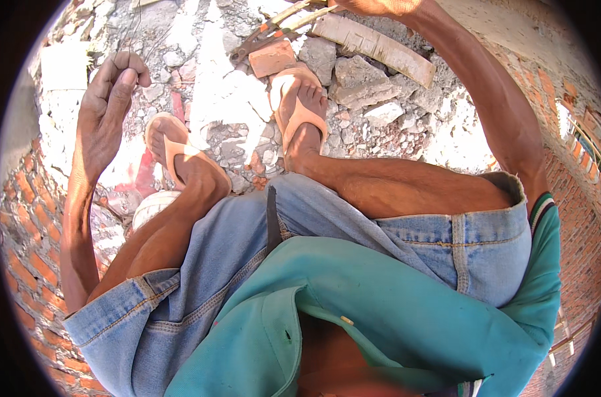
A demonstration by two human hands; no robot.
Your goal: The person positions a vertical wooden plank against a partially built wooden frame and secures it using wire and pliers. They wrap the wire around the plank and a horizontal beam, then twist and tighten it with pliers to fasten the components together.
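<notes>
My left hand (112,96) is raised at the left, fingers curled and the thumb pressed toward them. A thin dark wire (139,30) runs up from its fingertips over the rubble. My right hand (383,6) is at the top edge, mostly cut off by the frame, closed at the handle ends of a bolt cutter (268,33). The cutter has two long, rusty orange-brown handles, and its dark jaws point down and left, just above a loose brick (272,58). How the fingers wrap the handles is hidden.
Broken concrete (363,83) and rubble cover the ground around my sandalled feet (300,109). A pale, flat curved strip (376,47) lies right of the brick. Brick walls (32,231) stand on both sides. A whitish rounded object (155,207) sits beside my left leg.
</notes>
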